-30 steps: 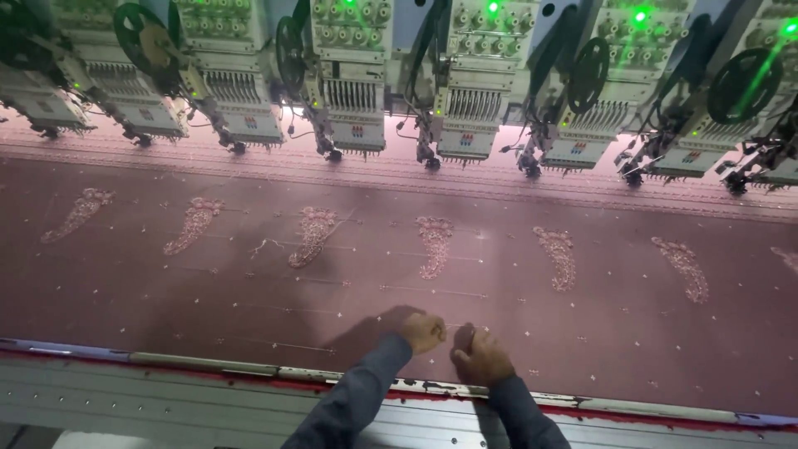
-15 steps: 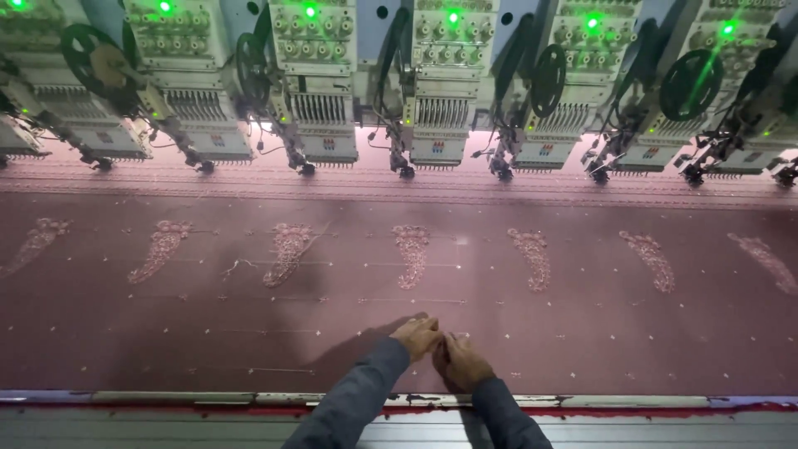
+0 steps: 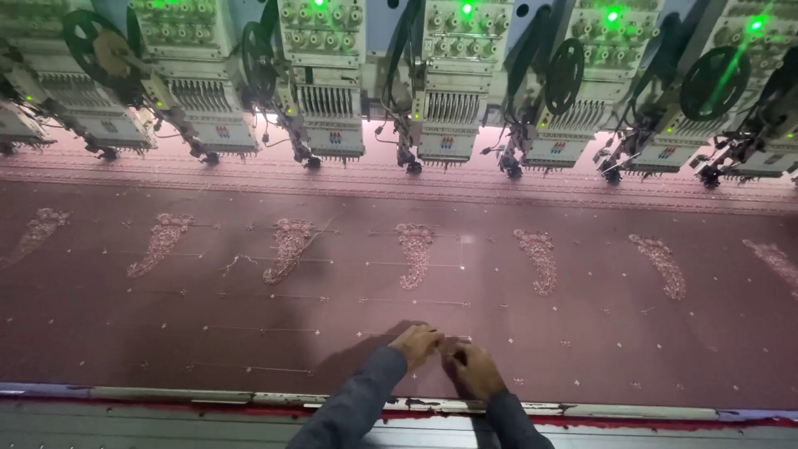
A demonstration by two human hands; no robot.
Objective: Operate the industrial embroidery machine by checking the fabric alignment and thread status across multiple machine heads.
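Head view: both hands, left hand (image 3: 416, 345) and right hand (image 3: 471, 368), meet fingertip to fingertip near the pink fabric's (image 3: 582, 333) front edge, pinching something tiny between them, maybe thread, with the embroidered motif (image 3: 415, 254) straight ahead.

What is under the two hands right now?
The pink fabric lies under the left hand and right hand. Whatever their fingertips pinch is covered; I cannot tell.

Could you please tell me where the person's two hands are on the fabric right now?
In the head view, the left hand and right hand meet on the maroon fabric at bottom centre, just above the frame rail.
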